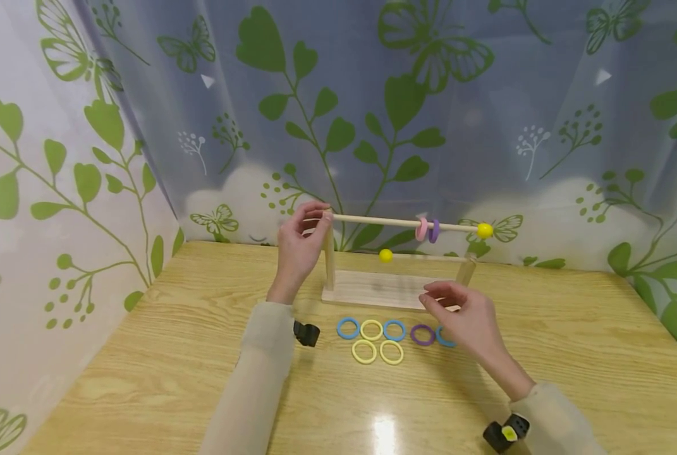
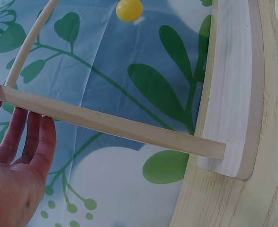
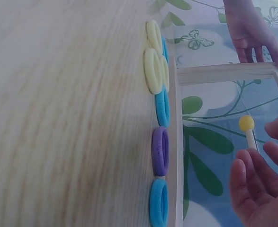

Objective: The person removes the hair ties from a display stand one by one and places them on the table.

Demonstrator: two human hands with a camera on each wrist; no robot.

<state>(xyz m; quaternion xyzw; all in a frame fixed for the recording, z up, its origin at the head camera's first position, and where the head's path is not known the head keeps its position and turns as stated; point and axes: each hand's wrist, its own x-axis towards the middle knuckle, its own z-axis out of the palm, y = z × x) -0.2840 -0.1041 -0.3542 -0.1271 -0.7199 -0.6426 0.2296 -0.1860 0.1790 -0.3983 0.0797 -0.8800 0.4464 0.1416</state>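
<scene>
A wooden stand with two rods stands on the table. My left hand grips the top of its left post, thumb on one side and fingers on the other. A pink hair tie and a purple hair tie hang on the upper rod, which ends in a yellow ball. The lower rod carries another yellow ball and no hair tie. My right hand is in front of the base's right part, fingers loosely bent, holding nothing; it partly covers a blue hair tie.
In front of the base lie several more hair ties: blue and yellow ones, plus a purple one. Behind the wooden table hangs a patterned curtain, close to the stand. Another curtain panel borders the left side.
</scene>
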